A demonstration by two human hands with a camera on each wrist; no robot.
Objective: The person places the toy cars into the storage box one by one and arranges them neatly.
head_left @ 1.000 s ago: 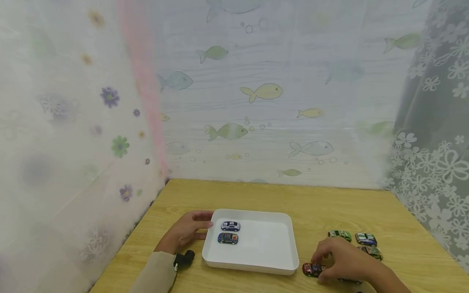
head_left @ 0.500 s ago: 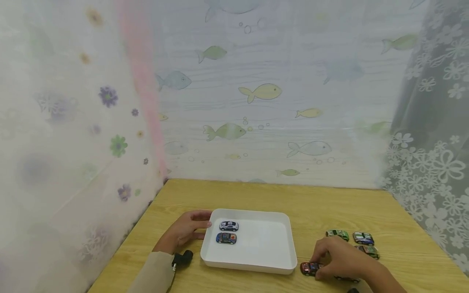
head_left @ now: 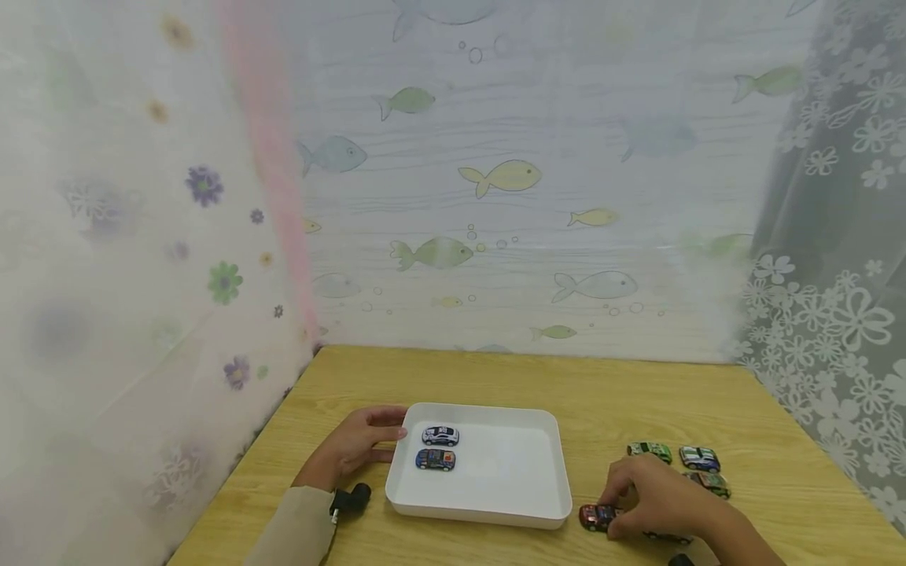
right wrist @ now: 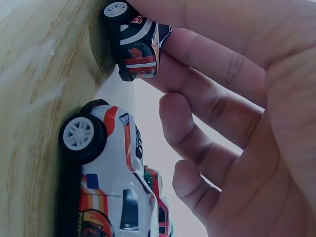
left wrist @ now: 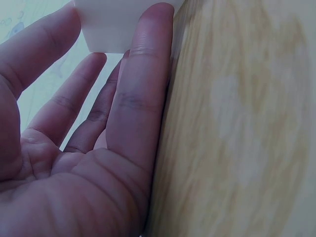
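My left hand (head_left: 361,442) rests at the left side of a white tray (head_left: 506,475). In the left wrist view its fairly straight fingers (left wrist: 140,94) reach the tray's wall (left wrist: 106,27). Inside the tray, a white toy car (head_left: 440,435) stands behind a dark blue toy car (head_left: 435,460), both at the left. Right of the tray, my right hand (head_left: 658,494) pinches a red-and-black toy car (head_left: 598,517) by thumb and finger, close to the tabletop. A white toy car (right wrist: 111,173) with orange markings stands under this hand, mostly hidden in the head view.
Beyond the right hand stand a green toy car (head_left: 649,451), a green-and-white striped one (head_left: 699,458) and a dark green one (head_left: 710,483). A black device (head_left: 354,498) sits at the left wrist. Patterned curtains (head_left: 510,259) border the wooden table (head_left: 531,385).
The head view has shifted slightly, so everything sits a little farther left in it. Neither hand has visibly moved against the tray or the toy cars.
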